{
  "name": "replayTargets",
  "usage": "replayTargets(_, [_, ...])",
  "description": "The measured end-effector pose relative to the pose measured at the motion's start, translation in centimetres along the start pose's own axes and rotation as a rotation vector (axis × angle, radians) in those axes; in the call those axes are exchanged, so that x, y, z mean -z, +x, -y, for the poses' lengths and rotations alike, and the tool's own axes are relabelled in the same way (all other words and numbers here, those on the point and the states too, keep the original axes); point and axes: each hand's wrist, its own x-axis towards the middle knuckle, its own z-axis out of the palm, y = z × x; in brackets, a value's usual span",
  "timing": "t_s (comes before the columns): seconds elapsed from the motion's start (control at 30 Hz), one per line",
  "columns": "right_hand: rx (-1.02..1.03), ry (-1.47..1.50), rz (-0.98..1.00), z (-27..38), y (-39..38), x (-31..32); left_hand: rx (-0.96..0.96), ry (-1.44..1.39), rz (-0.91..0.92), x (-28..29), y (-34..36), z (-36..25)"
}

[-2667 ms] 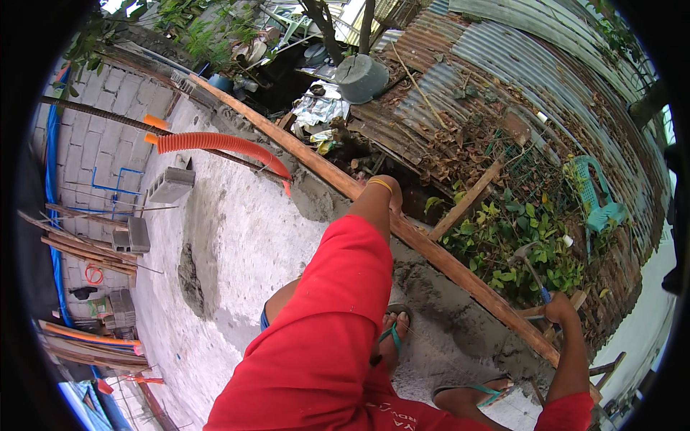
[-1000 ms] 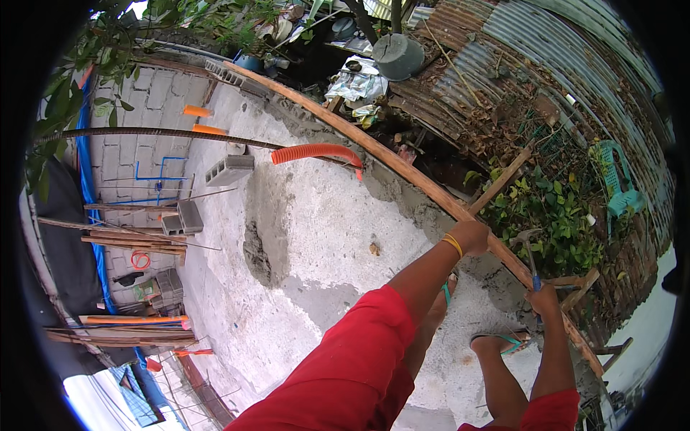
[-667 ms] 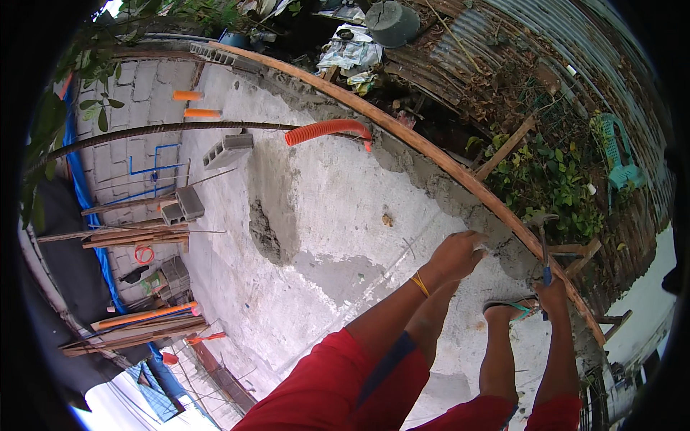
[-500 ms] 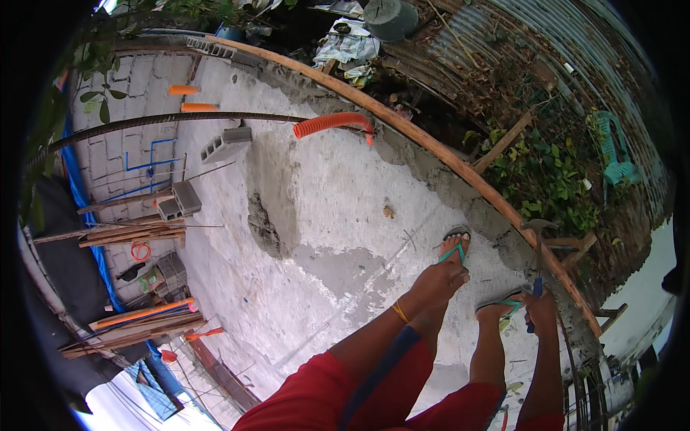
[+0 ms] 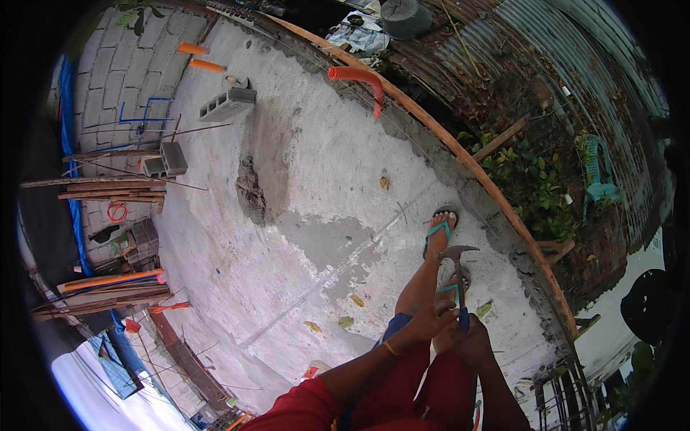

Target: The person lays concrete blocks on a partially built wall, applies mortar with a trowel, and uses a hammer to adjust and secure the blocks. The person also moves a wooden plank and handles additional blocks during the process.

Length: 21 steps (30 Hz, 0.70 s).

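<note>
A claw hammer [image 5: 461,284] with a metal head and a blue grip stands upright in my right hand [image 5: 468,343], whose fingers wrap its handle. Just left of it, my left hand [image 5: 429,323] has its fingers curled together close to the hammer's grip. Whether those fingers touch the hammer or pinch something small cannot be made out. A yellow band circles my left wrist. Beyond the hammer head, my feet in green-strapped flip-flops [image 5: 440,226] stand on the rough concrete slab [image 5: 338,172].
A long wooden board [image 5: 460,154] edges the slab, with an orange corrugated pipe [image 5: 359,77] beside it. Hollow blocks [image 5: 227,105] and stacked lumber [image 5: 111,188] lie toward the left. Plants [image 5: 535,183] and rusty roofing sheets [image 5: 503,61] lie beyond the board. Rebar [image 5: 564,399] stands at lower right.
My right hand has brought the hammer left and inward, beside my left hand. My left hand has come lower, toward my body. My feet and the view have shifted.
</note>
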Motion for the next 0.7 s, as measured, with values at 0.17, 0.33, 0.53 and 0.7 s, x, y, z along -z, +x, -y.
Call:
replayTargets(0.17, [0.159, -0.144, 0.110, 1.8, -4.7, -4.1, 0.240, -0.331, -0.008, -1.3, -5.3, 0.7])
replayTargets(0.33, [0.209, -0.194, 0.249, 3.1, -6.4, -8.3, 0.276, -0.667, -0.184, 0.6, -9.5, 2.8])
replayTargets(0.53, [0.088, -0.352, 0.530, 7.1, -2.7, -15.1, 0.213, -0.857, -0.298, 8.1, -12.9, 5.4])
replayTargets(0.7, [0.007, -0.409, 0.604, 14.5, 1.0, -20.4, 0.229, -0.787, -0.358, 19.1, -14.5, 6.1])
